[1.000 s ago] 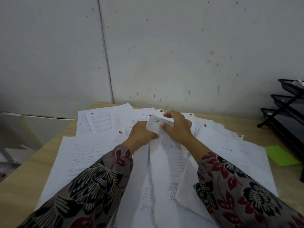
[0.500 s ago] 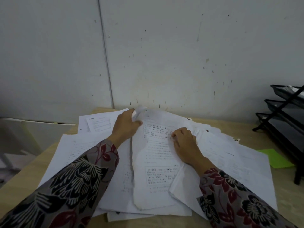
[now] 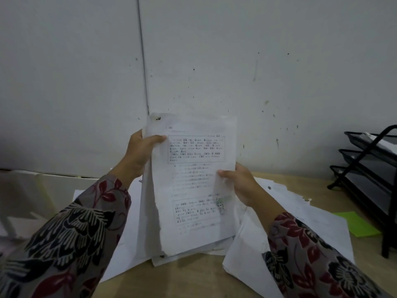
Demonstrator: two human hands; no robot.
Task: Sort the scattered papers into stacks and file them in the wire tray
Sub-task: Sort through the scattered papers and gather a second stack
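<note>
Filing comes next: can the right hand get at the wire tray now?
Probably yes: only flat papers and a green note lie between the right hand and the wire tray, though it grips the raised sheets.

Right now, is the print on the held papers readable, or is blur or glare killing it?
Head view: dim, flat light, no glare; print on the papers gripped by left hand and right hand is too blurred to read; wire tray cropped at right edge.

Printed txt on held sheet [image 3: 194, 181] too blurred to read; no other labels.
</note>
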